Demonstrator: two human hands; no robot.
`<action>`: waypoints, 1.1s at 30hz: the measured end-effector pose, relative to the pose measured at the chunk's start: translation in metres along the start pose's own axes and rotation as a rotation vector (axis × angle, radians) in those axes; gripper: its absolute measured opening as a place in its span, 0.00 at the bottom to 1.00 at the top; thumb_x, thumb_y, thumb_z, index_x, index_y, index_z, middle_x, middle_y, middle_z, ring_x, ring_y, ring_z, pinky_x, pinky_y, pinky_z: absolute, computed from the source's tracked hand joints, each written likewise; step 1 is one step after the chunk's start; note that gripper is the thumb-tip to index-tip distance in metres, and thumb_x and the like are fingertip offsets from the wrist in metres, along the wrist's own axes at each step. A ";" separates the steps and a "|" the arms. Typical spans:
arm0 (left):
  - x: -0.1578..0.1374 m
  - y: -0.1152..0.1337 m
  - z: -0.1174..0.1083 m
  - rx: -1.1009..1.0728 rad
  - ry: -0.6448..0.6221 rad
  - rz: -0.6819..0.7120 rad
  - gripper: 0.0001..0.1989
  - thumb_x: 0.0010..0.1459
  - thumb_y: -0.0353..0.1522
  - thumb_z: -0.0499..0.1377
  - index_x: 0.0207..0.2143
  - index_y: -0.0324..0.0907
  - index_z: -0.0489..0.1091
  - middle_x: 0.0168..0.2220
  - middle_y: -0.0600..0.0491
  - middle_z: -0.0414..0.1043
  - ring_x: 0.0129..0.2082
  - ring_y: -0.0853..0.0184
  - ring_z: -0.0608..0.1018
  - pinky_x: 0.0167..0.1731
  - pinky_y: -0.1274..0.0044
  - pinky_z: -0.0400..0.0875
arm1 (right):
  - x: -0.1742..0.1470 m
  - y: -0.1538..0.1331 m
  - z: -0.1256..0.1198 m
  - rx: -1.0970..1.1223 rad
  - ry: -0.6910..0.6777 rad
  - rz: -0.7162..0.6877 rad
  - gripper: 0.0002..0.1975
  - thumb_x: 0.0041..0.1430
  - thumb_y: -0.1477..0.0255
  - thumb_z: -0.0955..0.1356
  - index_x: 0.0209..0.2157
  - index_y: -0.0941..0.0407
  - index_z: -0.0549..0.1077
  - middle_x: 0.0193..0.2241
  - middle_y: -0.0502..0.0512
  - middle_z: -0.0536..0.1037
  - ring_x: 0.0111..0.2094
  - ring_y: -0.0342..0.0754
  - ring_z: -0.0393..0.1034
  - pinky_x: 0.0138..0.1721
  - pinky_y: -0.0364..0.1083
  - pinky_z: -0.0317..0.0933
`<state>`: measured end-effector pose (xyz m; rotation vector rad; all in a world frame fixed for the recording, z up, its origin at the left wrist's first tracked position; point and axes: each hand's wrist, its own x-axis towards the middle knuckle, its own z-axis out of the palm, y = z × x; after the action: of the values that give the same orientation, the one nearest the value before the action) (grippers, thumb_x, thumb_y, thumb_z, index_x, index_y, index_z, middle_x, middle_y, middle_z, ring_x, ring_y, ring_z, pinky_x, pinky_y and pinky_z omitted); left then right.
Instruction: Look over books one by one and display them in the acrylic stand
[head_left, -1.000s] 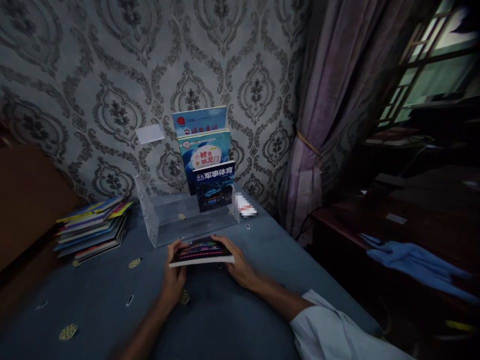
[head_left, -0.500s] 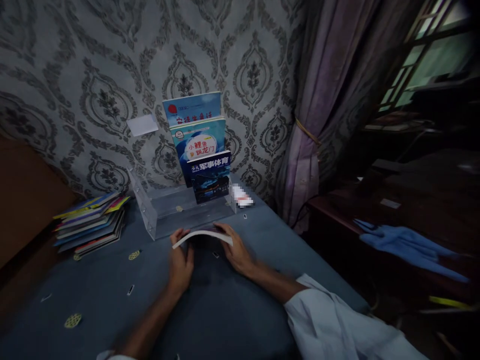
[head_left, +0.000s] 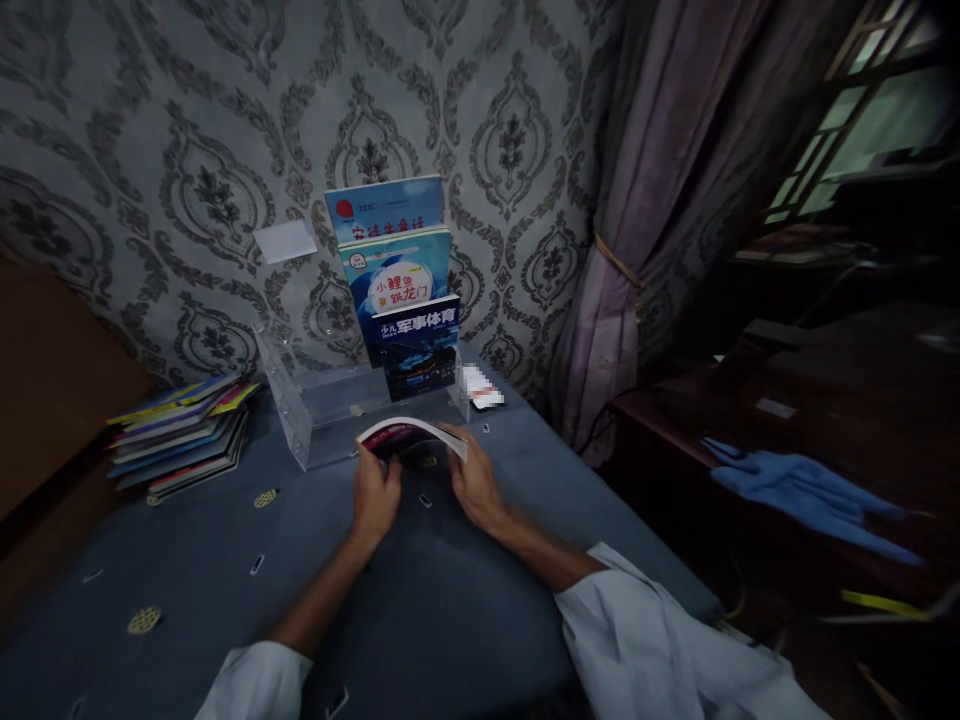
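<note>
Bowed since a second ago: book (head_left: pixel 390 436), between left hand (head_left: pixel 376 500) and right hand (head_left: pixel 478 487), each clamped on one side; rack (head_left: pixel 283 398) beyond them. Step likely flexing it; next calls for even grip.

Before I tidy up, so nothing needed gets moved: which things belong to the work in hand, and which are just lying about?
Likely belonging:
bent book, held in left hand and right hand;
clear rack;
three books standing in it;
book pile.

Likely lying about:
blue cloth;
yellow strip;
blurred item beside the rack.
</note>
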<state>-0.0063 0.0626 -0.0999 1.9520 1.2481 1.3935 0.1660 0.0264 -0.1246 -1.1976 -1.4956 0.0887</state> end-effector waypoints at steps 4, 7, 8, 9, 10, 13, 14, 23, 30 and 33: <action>0.001 -0.003 0.000 -0.028 0.024 0.010 0.14 0.62 0.36 0.53 0.49 0.41 0.64 0.42 0.48 0.73 0.40 0.60 0.76 0.44 0.67 0.72 | 0.001 0.000 -0.003 0.023 0.002 0.025 0.21 0.65 0.75 0.60 0.58 0.54 0.67 0.52 0.63 0.75 0.54 0.56 0.70 0.59 0.61 0.64; 0.001 -0.003 -0.002 -0.039 0.009 0.039 0.13 0.63 0.36 0.53 0.49 0.41 0.64 0.44 0.47 0.74 0.41 0.60 0.76 0.45 0.67 0.71 | 0.001 0.000 -0.003 0.039 0.001 0.031 0.20 0.66 0.74 0.60 0.58 0.54 0.66 0.52 0.63 0.75 0.54 0.56 0.70 0.58 0.61 0.63; 0.002 -0.003 -0.002 -0.030 0.002 0.041 0.13 0.63 0.35 0.52 0.49 0.41 0.64 0.44 0.47 0.74 0.39 0.60 0.76 0.44 0.68 0.72 | 0.001 0.000 -0.003 0.039 0.003 0.032 0.19 0.66 0.74 0.60 0.58 0.54 0.66 0.52 0.63 0.75 0.54 0.56 0.70 0.58 0.61 0.63; 0.002 -0.003 -0.003 -0.019 -0.004 0.040 0.13 0.63 0.35 0.52 0.49 0.41 0.64 0.42 0.47 0.74 0.37 0.61 0.76 0.42 0.68 0.72 | 0.001 0.000 -0.002 0.039 0.006 0.035 0.19 0.67 0.73 0.60 0.57 0.54 0.66 0.52 0.63 0.75 0.54 0.56 0.70 0.58 0.61 0.63; 0.002 -0.003 -0.003 -0.006 -0.005 0.035 0.13 0.63 0.35 0.52 0.49 0.41 0.63 0.40 0.48 0.74 0.34 0.62 0.75 0.40 0.68 0.72 | 0.001 -0.001 -0.002 0.038 0.009 0.039 0.19 0.67 0.73 0.60 0.57 0.54 0.66 0.51 0.63 0.75 0.54 0.56 0.70 0.58 0.61 0.64; 0.002 -0.001 -0.002 0.031 -0.001 -0.003 0.13 0.62 0.35 0.52 0.48 0.40 0.63 0.32 0.52 0.71 0.27 0.63 0.72 0.34 0.69 0.70 | 0.003 -0.001 -0.002 0.035 0.015 0.048 0.18 0.68 0.72 0.59 0.56 0.54 0.67 0.50 0.63 0.76 0.53 0.56 0.70 0.57 0.60 0.64; 0.003 0.000 -0.001 0.036 0.003 -0.014 0.13 0.62 0.35 0.52 0.48 0.40 0.63 0.29 0.54 0.70 0.26 0.63 0.71 0.33 0.69 0.70 | 0.004 -0.001 -0.003 0.033 0.018 0.047 0.17 0.68 0.72 0.59 0.56 0.54 0.67 0.50 0.63 0.76 0.53 0.56 0.70 0.57 0.61 0.65; 0.039 0.026 0.004 0.064 0.077 0.098 0.16 0.60 0.37 0.54 0.48 0.38 0.64 0.27 0.54 0.64 0.28 0.61 0.71 0.36 0.68 0.69 | 0.037 -0.011 -0.015 0.007 0.111 -0.028 0.17 0.67 0.71 0.59 0.55 0.55 0.68 0.51 0.64 0.75 0.55 0.59 0.69 0.59 0.62 0.61; 0.092 0.062 0.008 0.031 0.112 0.175 0.23 0.60 0.30 0.55 0.57 0.35 0.58 0.34 0.50 0.70 0.34 0.59 0.76 0.43 0.64 0.72 | 0.103 -0.021 -0.034 -0.039 0.185 -0.100 0.17 0.71 0.63 0.56 0.51 0.55 0.67 0.47 0.65 0.75 0.49 0.60 0.71 0.52 0.60 0.65; 0.108 0.072 0.009 -0.026 0.118 0.211 0.25 0.62 0.29 0.55 0.60 0.36 0.55 0.37 0.49 0.72 0.39 0.59 0.77 0.47 0.64 0.73 | 0.136 -0.025 -0.047 -0.060 0.177 -0.169 0.16 0.71 0.61 0.56 0.48 0.54 0.66 0.44 0.64 0.76 0.46 0.60 0.71 0.49 0.60 0.67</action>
<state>0.0416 0.1202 0.0063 2.0585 1.0925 1.6407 0.2116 0.0838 0.0017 -1.0917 -1.4453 -0.1727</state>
